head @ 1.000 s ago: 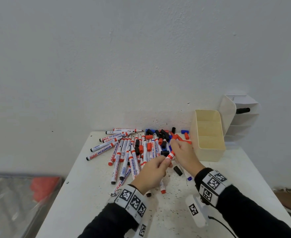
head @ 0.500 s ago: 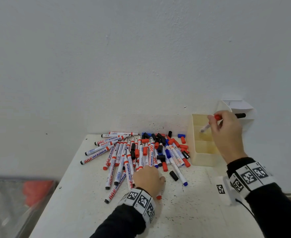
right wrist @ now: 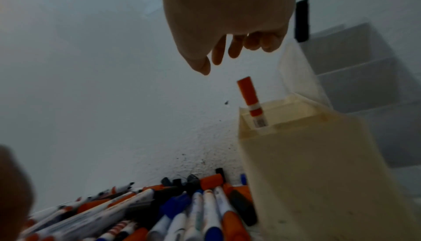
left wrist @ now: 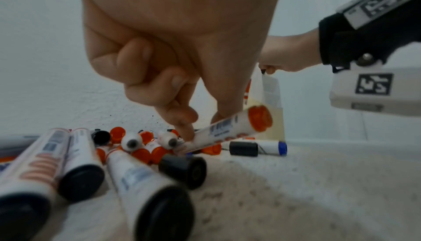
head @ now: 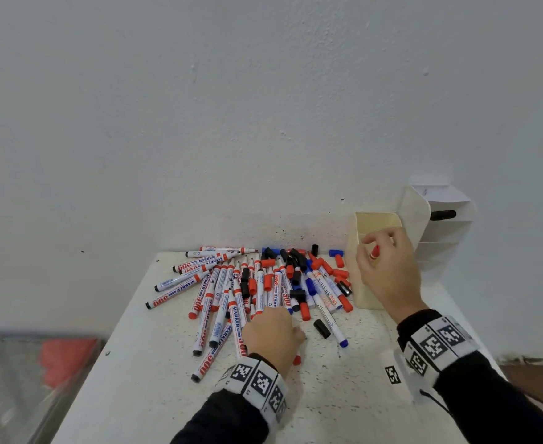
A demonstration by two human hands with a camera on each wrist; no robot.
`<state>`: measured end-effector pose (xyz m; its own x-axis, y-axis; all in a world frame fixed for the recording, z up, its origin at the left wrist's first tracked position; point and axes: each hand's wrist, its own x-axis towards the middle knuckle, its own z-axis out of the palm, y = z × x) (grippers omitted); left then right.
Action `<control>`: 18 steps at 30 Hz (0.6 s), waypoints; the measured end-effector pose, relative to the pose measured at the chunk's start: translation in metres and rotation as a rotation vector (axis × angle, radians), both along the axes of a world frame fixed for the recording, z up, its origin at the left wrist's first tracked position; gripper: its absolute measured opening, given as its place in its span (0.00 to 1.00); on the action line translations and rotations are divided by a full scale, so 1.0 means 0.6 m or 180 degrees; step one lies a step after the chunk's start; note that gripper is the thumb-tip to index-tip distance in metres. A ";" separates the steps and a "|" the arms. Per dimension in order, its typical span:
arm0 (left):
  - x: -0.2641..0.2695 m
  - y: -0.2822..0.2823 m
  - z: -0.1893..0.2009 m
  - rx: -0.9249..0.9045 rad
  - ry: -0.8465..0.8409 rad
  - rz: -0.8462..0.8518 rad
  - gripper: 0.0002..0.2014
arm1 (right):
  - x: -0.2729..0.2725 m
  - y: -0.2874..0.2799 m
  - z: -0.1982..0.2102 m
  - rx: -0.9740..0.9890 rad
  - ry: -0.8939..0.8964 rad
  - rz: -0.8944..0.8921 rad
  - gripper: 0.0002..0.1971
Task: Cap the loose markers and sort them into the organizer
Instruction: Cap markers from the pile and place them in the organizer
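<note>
A red-capped marker (right wrist: 250, 99) stands released in the cream organizer (right wrist: 318, 164) under the slack right hand (right wrist: 227, 20); another marker (left wrist: 230, 129) is pinched by the left hand (left wrist: 173, 47) on the speckled white table (head: 344, 395) against a wall (head: 263, 107).

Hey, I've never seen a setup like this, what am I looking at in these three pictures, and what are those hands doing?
No machine here: a person wears cameras on the head and both wrists, on bands with black-and-white tags. The head view looks down at a white table with a pile of markers and loose caps. The left wrist view shows the left hand pinching a red-ended marker out of the pile. The right wrist view shows the right hand, fingers open, just above a capped red marker standing in the cream organizer, apparently just let go.
</note>
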<state>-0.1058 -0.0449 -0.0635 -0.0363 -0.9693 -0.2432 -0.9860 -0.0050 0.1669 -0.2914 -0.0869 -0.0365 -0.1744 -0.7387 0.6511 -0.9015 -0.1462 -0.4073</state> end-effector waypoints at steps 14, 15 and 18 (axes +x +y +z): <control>0.048 0.006 -0.012 -0.0191 0.2739 0.0916 0.06 | 0.080 0.024 -0.079 0.2550 -0.0313 0.1047 0.05; 0.050 0.006 -0.012 -0.0211 0.2846 0.0897 0.05 | 0.081 0.022 -0.081 0.2541 -0.0281 0.1011 0.05; 0.053 0.002 -0.006 -0.0295 0.3031 0.0907 0.08 | 0.088 0.014 -0.084 0.2359 -0.0078 0.0901 0.09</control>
